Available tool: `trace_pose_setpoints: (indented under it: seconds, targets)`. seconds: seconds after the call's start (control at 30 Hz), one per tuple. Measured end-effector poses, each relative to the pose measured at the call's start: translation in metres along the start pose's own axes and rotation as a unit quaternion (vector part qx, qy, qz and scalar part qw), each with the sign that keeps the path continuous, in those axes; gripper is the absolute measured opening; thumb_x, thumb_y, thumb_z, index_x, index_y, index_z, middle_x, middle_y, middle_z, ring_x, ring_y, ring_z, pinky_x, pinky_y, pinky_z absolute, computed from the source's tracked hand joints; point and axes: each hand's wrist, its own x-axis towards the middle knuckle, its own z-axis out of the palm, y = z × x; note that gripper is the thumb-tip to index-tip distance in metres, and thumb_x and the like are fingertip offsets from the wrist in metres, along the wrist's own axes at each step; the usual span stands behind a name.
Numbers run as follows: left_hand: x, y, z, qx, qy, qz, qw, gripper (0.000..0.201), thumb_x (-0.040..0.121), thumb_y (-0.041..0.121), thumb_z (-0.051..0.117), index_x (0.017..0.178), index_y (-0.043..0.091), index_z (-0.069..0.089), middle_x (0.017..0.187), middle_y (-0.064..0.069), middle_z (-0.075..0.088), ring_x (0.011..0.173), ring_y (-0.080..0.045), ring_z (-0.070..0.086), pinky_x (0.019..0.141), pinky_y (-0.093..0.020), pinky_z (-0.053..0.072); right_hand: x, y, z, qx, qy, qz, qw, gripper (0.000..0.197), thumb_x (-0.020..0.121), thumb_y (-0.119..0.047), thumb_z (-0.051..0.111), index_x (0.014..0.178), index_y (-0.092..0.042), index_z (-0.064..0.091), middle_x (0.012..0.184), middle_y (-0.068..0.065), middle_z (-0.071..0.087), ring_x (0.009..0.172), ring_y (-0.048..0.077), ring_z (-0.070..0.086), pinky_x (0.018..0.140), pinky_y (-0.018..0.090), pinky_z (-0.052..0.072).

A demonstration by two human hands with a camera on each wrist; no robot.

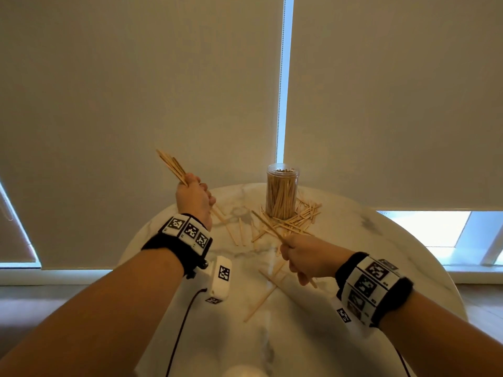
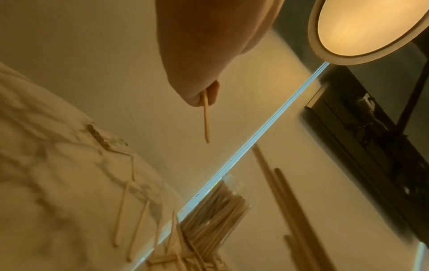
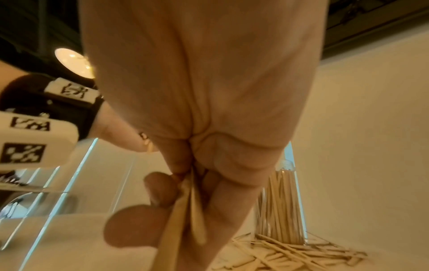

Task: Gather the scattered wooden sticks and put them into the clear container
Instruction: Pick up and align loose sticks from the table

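A round tabletop [image 1: 353,268] of white marble with grey veining carries a clear, cylindrical plastic container [image 1: 282,194], upright near its far edge and packed with thin, flat, pale wooden sticks standing on end. Around the container's base, mostly on its near and right sides, lies a loose pile of scattered sticks [image 1: 294,219], crossed over one another; a few more stray sticks [image 1: 262,300] lie toward the middle of the tabletop.

The left hand [image 1: 194,198] is raised above the tabletop's left part, fingers curled tight round a bundle of sticks [image 1: 172,165] that fans upward and to the left. The right hand [image 1: 306,258] hovers over the middle of the tabletop, closed in a fist round a smaller bunch of sticks [image 1: 269,228] whose tips point toward the container.

The left wrist view shows only one stick end poking from below the fist [image 2: 197,55], plus a round glowing ceiling lamp [image 2: 366,27] unseen from the head. The right wrist view shows the curled fingers [image 3: 137,227] pressed on flat, smooth stick faces [image 3: 176,220], and the container's ribbed neck [image 3: 286,165] at close range. Both wrists wear black bands with white, black-patterned marker blocks [image 1: 187,231].
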Motion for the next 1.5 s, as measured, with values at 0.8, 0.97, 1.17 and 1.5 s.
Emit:
trace_pose_setpoints:
  seconds: [0.8,0.97,1.17,1.5]
  targets:
    - [-0.05,-0.039,0.01,0.059,-0.131,-0.125,0.982,0.032,0.105,0.038,0.041,0.09,0.011,0.05,0.063,-0.002,0.05,0.055,-0.015,0.06,0.07,-0.042,0.061,0.018,-0.02,0.018,-0.103,0.065,-0.079,0.989,0.027,0.097,-0.004,0.037,0.099,-0.01,0.063,0.083,0.002,0.076,0.066,0.012,0.069,0.07,0.028,0.061]
    - [-0.034,-0.024,0.003,0.016,-0.077,-0.063,0.995,0.035,0.105,0.039,0.039,0.08,0.015,0.045,0.056,0.002,0.034,0.039,-0.009,0.033,0.043,-0.025,0.044,0.015,-0.008,0.007,-0.139,0.074,-0.068,0.985,0.03,0.098,-0.007,0.039,0.095,-0.01,0.068,0.09,0.004,0.073,0.073,0.014,0.071,0.078,0.032,0.06]
    - [-0.029,-0.023,-0.014,0.154,-0.097,-0.059,0.982,0.042,0.099,0.055,0.044,0.079,0.017,0.045,0.057,0.004,0.036,0.038,-0.008,0.028,0.035,-0.02,0.024,0.013,0.006,-0.022,-0.158,0.142,-0.018,0.977,0.018,0.098,-0.023,0.06,0.091,-0.02,0.076,0.075,-0.008,0.063,0.071,0.007,0.056,0.063,0.023,0.042]
    - [-0.091,-0.046,0.02,0.175,-0.301,-0.107,0.931,0.054,0.102,0.051,0.037,0.104,0.006,0.066,0.082,-0.006,0.071,0.062,-0.017,0.067,0.066,-0.034,0.057,0.03,-0.012,-0.015,0.132,0.312,-0.161,0.927,0.023,0.091,-0.031,0.07,0.07,-0.022,0.073,0.07,-0.009,0.074,0.069,0.002,0.07,0.073,0.034,0.054]
